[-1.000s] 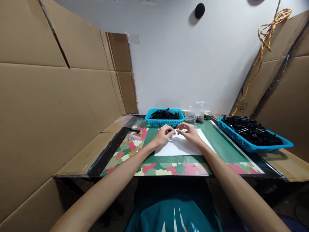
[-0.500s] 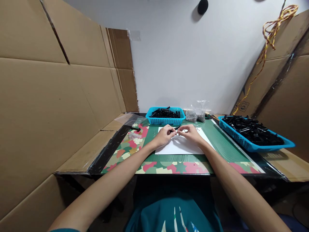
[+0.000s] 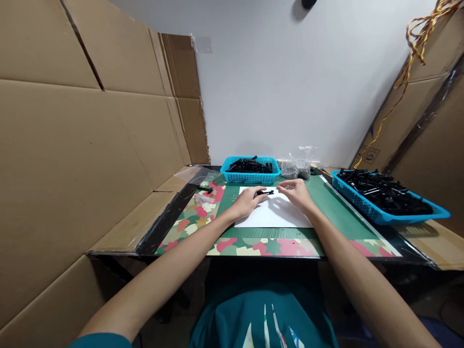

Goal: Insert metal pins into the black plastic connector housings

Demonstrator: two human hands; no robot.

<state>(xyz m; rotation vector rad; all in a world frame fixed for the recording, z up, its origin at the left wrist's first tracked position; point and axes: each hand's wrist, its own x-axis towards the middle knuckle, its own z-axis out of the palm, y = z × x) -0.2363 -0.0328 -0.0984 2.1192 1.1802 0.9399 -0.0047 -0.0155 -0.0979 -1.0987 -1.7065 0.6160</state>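
"Over the white paper, how much is done?"
"One black piece is pinched in the left hand; the right hand is apart from it, whether holding anything I can't tell."
"And the rest?"
"Far basket, side basket: heaped, finished or not unclear."

The black table carries a green mat with a patterned border — a white sheet lies on it. At the back stand a blue basket and clear bags; leftward lie a black piece and crumpled plastic. The right-hand basket — underside hidden — seems to rest partly on cardboard.
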